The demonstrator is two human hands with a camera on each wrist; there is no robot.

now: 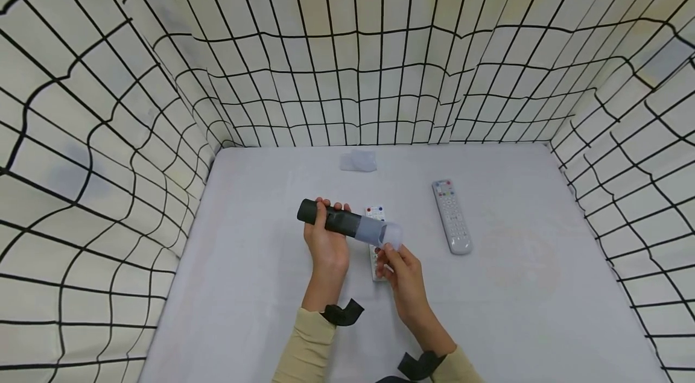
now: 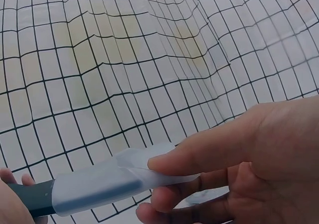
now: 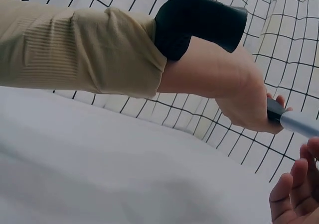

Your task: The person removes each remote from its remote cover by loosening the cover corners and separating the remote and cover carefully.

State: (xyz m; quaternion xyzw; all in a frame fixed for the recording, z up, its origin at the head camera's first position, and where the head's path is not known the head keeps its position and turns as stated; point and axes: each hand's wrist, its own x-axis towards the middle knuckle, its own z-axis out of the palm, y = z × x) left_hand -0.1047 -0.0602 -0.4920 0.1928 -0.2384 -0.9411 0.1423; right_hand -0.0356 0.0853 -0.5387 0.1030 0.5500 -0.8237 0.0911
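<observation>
Head view is showing the left hand (image 1: 326, 241) gripping a dark remote (image 1: 326, 219) above the surface (image 1: 244, 286) — right fingers (image 1: 392, 257) pinching its clear sleeve (image 1: 380, 232), which is risking tearing if tugged askew.

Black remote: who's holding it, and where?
The left hand grips the black remote around its bare dark end; the right hand pinches the clear sleeve on the other end.

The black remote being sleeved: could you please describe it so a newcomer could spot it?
On the grey table, above its middle, the left hand grips the black remote. Unlike the two white remotes lying flat, it is dark, lifted, half inside a translucent sleeve.
</observation>
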